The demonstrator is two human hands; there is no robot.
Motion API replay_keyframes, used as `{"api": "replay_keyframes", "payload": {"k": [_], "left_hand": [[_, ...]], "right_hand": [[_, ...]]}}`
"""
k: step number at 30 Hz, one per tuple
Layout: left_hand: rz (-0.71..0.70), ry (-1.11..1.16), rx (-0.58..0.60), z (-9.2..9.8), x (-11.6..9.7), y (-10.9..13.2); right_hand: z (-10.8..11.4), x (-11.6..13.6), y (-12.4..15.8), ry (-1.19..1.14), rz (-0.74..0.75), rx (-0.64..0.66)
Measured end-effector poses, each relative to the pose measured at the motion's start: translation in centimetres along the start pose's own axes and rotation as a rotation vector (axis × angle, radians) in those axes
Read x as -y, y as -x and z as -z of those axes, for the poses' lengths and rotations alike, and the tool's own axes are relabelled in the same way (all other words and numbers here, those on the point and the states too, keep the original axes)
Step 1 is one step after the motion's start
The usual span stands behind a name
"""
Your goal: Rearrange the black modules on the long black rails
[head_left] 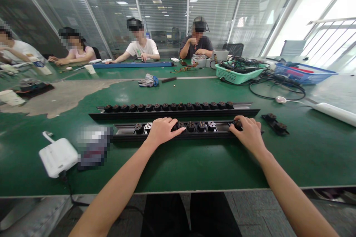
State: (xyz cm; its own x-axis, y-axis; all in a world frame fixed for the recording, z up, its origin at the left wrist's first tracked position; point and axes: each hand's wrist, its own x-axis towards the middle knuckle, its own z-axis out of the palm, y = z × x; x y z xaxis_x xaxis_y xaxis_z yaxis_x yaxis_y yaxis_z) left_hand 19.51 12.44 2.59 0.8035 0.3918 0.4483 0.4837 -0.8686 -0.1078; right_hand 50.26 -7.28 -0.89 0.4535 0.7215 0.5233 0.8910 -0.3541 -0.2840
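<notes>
In front of me lies a black rail (200,134) with several round black socket modules (191,126) set in its channel. My left hand (163,130) is closed over the middle of it, fingers across the top and thumb along the near side, hiding some modules. At the right end of the channel, my right hand (248,130) pinches a black socket module (237,123) between thumb and fingers. Just to the right lies a short black strip carrying loose socket modules (278,125). A longer black rail (178,113) behind bears a full row of similar modules.
To the left are a white power adapter (58,157) with a cable and a dark blurred packet (94,152). A green basket (241,76) of cables, a blue basket (306,74) and a white power strip (335,114) sit at right. Co-workers sit across the green table (194,170).
</notes>
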Motion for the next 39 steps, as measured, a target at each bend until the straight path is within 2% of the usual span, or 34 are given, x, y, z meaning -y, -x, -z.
{"api": "replay_keyframes", "payload": {"k": [18,39], "left_hand": [[0.006,0.004,0.002,0.1,-0.1,0.0],[0.003,0.001,0.012,0.0,0.0,0.0]], "right_hand": [[0.4,-2.1,-0.5,0.171,-0.083,0.007],[1.2,-5.7,-0.7,0.239,-0.321,0.061]]}}
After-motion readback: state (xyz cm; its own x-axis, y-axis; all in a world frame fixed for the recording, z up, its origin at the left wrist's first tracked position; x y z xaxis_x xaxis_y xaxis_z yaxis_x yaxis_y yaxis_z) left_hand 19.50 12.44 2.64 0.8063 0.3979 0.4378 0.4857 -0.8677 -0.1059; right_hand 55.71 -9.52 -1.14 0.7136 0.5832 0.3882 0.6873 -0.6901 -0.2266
